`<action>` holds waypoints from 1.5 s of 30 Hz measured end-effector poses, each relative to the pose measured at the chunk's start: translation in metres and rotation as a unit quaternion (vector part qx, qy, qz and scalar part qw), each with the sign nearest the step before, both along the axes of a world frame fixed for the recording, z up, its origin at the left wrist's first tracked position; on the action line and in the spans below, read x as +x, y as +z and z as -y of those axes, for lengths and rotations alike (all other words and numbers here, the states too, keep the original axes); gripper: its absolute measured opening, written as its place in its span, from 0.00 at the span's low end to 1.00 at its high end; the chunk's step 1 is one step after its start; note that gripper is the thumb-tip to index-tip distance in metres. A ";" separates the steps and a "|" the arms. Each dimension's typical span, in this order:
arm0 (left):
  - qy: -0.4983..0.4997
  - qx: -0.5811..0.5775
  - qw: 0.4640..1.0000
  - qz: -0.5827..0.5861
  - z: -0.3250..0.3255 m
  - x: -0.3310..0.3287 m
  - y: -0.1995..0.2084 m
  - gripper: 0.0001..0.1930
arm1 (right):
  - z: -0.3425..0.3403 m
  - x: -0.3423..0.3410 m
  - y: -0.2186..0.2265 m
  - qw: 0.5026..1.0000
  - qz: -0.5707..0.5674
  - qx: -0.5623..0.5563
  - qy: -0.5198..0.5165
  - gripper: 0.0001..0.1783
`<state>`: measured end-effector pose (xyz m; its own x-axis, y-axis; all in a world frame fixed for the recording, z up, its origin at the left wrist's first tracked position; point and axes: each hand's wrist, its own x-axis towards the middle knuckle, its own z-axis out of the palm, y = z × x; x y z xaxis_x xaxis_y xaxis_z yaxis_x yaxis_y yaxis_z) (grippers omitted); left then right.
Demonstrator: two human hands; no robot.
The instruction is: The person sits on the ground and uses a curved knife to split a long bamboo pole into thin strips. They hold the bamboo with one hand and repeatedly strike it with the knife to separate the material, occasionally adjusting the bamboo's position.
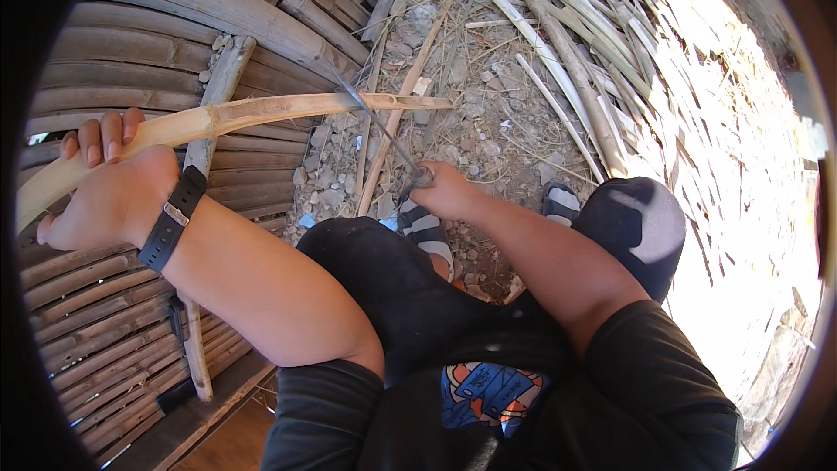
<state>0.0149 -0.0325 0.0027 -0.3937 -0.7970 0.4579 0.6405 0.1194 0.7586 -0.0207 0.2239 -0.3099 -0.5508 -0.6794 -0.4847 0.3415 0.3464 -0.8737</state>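
A long, pale split bamboo strip [270, 110] runs from the left edge toward the middle. My left hand [122, 183], with a dark watch strap on its wrist, is closed around the strip's wide left part, fingertips showing over its top edge. In my right hand [446, 192] is the handle of a knife [384, 133] with a long, narrow blade. The blade slants across the bamboo near its thin right end and seems to touch it; whether it has cut in, I cannot tell. My right fingers are wrapped round the handle, which is mostly hidden.
On the left stands a slatted bamboo wall [139, 52] with an upright wooden post [225, 78]. Several split bamboo pieces [593, 61] lie in a pile at the far right. Stony ground [488, 139] lies ahead, with a thin bamboo stick [418, 70] on it. My sandalled feet are below.
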 end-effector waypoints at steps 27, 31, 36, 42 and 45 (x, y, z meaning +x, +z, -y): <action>0.011 -0.044 0.999 -0.019 -0.037 -0.010 0.008 0.12 | 0.030 0.012 0.053 0.959 -0.230 -0.166 -0.017 0.27; -0.071 -0.058 0.996 -0.013 -0.004 -0.006 0.009 0.25 | -0.003 -0.008 -0.049 0.995 -0.011 0.049 -0.090 0.21; -0.115 -0.073 0.990 -0.029 -0.039 -0.011 0.012 0.13 | -0.026 -0.013 -0.072 0.971 0.155 0.077 -0.166 0.26; -0.083 -0.060 0.994 -0.033 -0.019 -0.004 0.005 0.09 | 0.018 0.001 -0.006 0.987 0.075 -0.053 -0.132 0.26; -0.031 -0.071 0.997 -0.002 -0.007 -0.002 0.005 0.17 | 0.029 0.012 0.018 0.984 -0.118 -0.104 -0.086 0.26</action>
